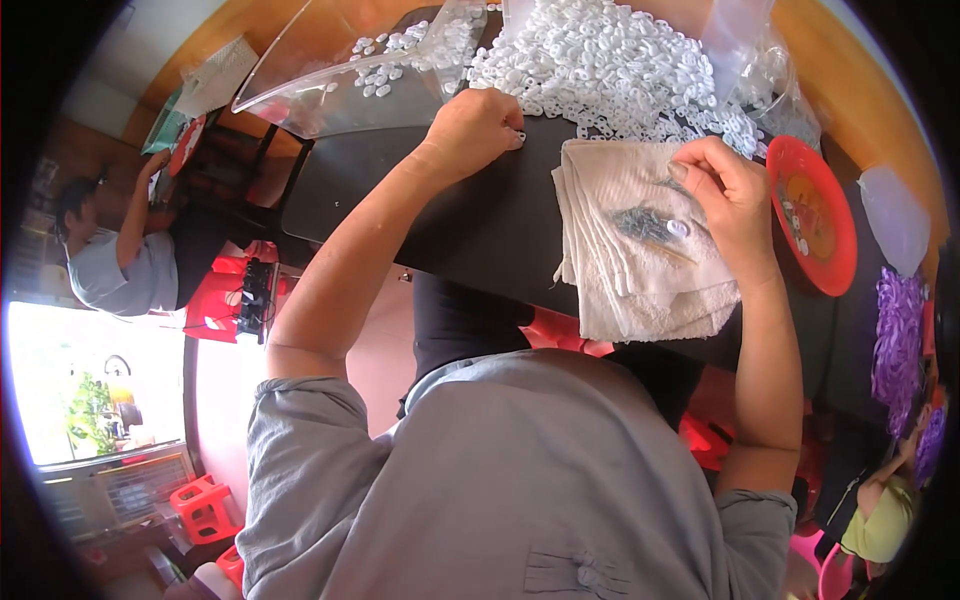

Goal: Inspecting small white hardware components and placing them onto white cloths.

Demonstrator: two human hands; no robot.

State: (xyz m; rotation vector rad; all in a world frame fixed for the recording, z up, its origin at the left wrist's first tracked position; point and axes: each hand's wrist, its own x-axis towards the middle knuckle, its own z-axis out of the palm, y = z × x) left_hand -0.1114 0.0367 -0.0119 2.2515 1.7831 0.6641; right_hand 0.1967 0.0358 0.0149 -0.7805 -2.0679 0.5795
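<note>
My left hand [474, 132] is closed in a pinch at the near edge of a heap of small white oval pieces [600, 60]. A bit of one white piece [518, 140] shows at its fingertips. My right hand [728, 190] is closed, thumb against fingers, over the right side of a folded cream cloth [590, 220]. What its fingertips hold, if anything, I cannot make out. A single white oval piece [678, 228] lies on the cloth beside a dark grey smudged patch [638, 222].
A clear plastic bin [300, 105] on the dark table [370, 200] holds more white pieces. Right of the cloth is a red plate [840, 255] with a few small pieces. Purple strips [895, 340] hang at far right. Another person [120, 265] sits at left, one more at lower right.
</note>
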